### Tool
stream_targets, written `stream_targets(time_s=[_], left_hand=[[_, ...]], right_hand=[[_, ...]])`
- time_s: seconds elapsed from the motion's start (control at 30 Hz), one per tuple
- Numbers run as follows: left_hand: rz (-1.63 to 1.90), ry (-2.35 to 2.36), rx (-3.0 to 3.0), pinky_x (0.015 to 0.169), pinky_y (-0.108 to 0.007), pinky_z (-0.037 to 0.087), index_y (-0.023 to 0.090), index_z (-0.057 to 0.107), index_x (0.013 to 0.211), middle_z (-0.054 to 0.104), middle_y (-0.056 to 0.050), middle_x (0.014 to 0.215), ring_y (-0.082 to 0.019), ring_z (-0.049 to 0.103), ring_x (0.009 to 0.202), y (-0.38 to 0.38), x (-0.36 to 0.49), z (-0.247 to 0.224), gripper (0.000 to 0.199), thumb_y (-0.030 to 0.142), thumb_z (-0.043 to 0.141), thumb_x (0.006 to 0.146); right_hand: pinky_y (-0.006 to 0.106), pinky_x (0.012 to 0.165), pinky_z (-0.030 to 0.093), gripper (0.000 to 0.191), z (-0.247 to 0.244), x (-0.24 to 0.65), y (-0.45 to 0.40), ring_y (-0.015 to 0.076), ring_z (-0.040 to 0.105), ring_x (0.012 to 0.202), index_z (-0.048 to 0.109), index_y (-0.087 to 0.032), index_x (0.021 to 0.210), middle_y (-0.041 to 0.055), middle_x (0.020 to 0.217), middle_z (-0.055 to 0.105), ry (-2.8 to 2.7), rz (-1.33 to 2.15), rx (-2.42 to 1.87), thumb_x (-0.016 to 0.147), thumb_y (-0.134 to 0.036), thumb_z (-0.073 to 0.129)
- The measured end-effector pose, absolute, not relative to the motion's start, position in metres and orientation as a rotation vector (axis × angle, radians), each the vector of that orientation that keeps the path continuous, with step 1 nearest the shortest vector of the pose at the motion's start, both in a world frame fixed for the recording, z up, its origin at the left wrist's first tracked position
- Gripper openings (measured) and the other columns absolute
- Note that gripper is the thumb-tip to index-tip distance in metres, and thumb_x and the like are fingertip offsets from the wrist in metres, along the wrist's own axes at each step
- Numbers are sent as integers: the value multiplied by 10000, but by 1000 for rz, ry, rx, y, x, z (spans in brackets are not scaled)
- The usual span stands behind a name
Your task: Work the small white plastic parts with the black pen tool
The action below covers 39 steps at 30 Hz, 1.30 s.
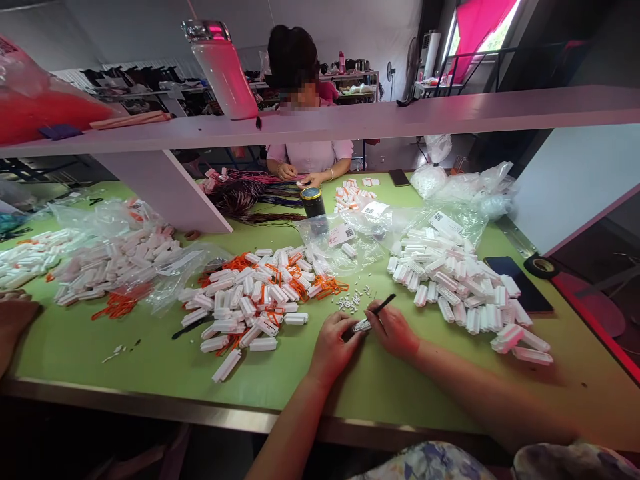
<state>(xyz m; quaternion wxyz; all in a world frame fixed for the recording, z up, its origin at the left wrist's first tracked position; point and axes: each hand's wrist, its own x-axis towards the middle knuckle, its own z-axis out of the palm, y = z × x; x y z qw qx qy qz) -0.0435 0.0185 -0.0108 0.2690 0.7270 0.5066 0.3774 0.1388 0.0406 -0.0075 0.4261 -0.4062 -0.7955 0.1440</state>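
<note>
My left hand point(334, 343) is closed around one end of a white connector housing point(362, 325) with rows of small holes, held just above the green table. In my right hand point(395, 330) a thin black pen-like tool point(384, 305) is pinched, its upper end sticking out past the fingers; its lower tip is hidden near the housing. Just beyond my hands lie many small white pegs point(353, 300). To the left is a heap of white housings mixed with orange clips point(327, 287). A larger heap of white housings point(450, 267) lies to the right.
A shelf point(320, 127) crosses above the table, carrying a bottle point(225, 73). Plastic bags point(345, 240), a dark can point(313, 203), a dark tablet-like slab point(520, 283) and black tape point(541, 267) are on the table. A person point(310, 157) works opposite; another person's arm point(15, 327) shows at left.
</note>
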Motion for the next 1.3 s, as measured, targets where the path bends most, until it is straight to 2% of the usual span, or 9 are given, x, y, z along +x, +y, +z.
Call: stream_targets(time_s=[0.43, 0.77, 0.93, 1.2, 1.3], left_hand=[[1018, 1369, 1971, 842, -344, 524, 209, 752, 954, 673, -47, 910, -213, 637, 909, 19, -43, -13, 116, 209, 728, 840], [1002, 1371, 1980, 837, -338, 507, 205, 745, 936, 669, -44, 893, -210, 621, 898, 20, -44, -13, 98, 209, 719, 841], [1001, 1371, 1995, 838, -342, 503, 203, 733, 887, 660, -45, 884, -213, 611, 898, 20, -43, -15, 52, 202, 693, 854], [1019, 1364, 1977, 841, -341, 514, 209, 742, 955, 666, -46, 917, -211, 626, 910, 19, -43, -15, 108, 227, 721, 850], [1033, 1358, 1981, 835, -337, 516, 211, 741, 946, 663, -41, 902, -207, 625, 898, 20, -43, -16, 102, 221, 726, 846]], right_hand=[[297, 654, 491, 202, -7, 139, 39, 184, 600, 686, 505, -227, 888, 36, 764, 624, -1959, 445, -1010, 1051, -270, 393], [298, 674, 454, 208, -3, 132, 40, 188, 578, 703, 506, -211, 890, 48, 773, 624, -2082, 229, -973, 1050, -235, 375], [307, 680, 446, 236, 1, 128, 38, 192, 556, 704, 497, -212, 830, 50, 756, 614, -2216, 190, -973, 1033, -216, 377], [277, 645, 495, 221, -9, 139, 40, 169, 597, 659, 500, -228, 899, 18, 754, 617, -1901, 515, -1056, 1056, -305, 365], [282, 643, 503, 222, -12, 139, 40, 175, 607, 661, 500, -234, 896, 19, 750, 620, -1896, 539, -1050, 1053, -333, 378]])
